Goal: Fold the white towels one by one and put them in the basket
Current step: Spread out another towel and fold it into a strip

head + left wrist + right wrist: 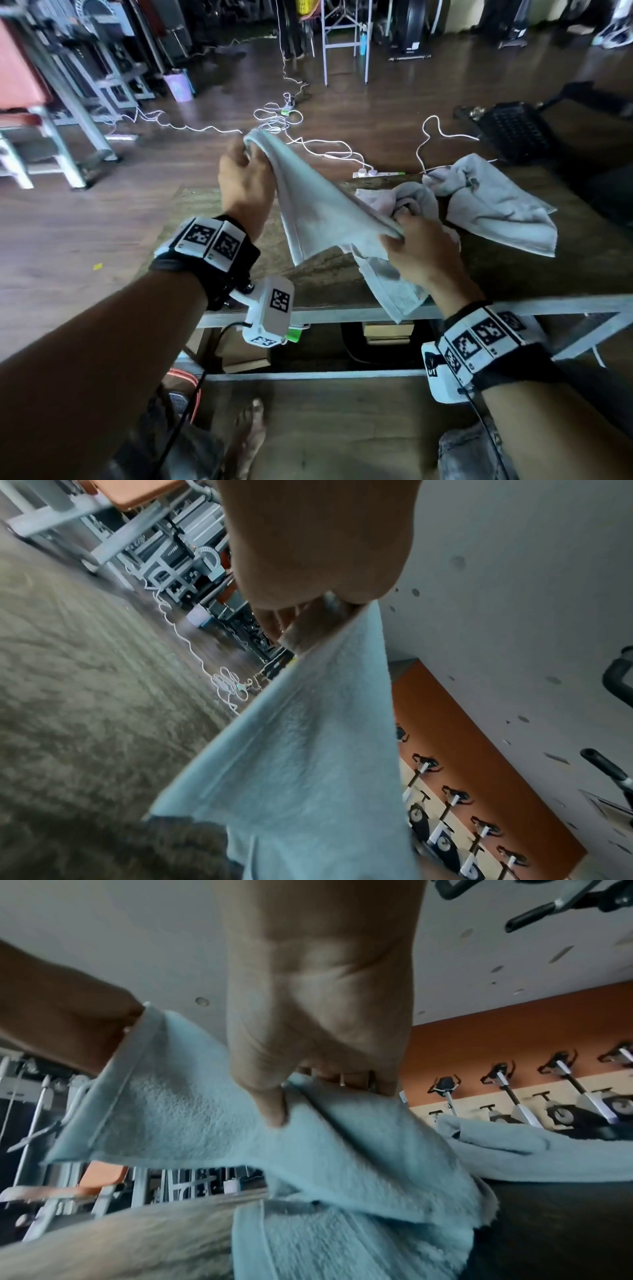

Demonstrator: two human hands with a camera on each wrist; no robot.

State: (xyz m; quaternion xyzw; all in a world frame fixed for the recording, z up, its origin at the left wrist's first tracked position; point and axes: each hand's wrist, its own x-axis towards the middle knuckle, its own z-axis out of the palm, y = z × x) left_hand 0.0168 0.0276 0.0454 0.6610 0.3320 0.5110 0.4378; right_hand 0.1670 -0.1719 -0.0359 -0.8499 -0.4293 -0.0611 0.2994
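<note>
A white towel (322, 209) hangs stretched between my two hands above the brown table (513, 274). My left hand (245, 168) pinches its far upper corner, raised above the table's left end. My right hand (411, 240) grips the near edge lower down, and a loose flap droops over the table's front rail. In the left wrist view the towel (301, 764) runs down from my fingertips (301, 631). The right wrist view shows my thumb (270, 1104) pressed into the towel (192, 1110). More crumpled white towels (493, 202) lie on the table behind my right hand. A black basket (513, 132) stands beyond the table.
White cables and a power strip (376, 172) lie on the wooden floor past the table's far edge. Gym machines (68, 85) stand at the left and exercise bikes (561, 1096) line the wall. Boxes (387, 332) sit under the table; my bare foot (250, 435) is below.
</note>
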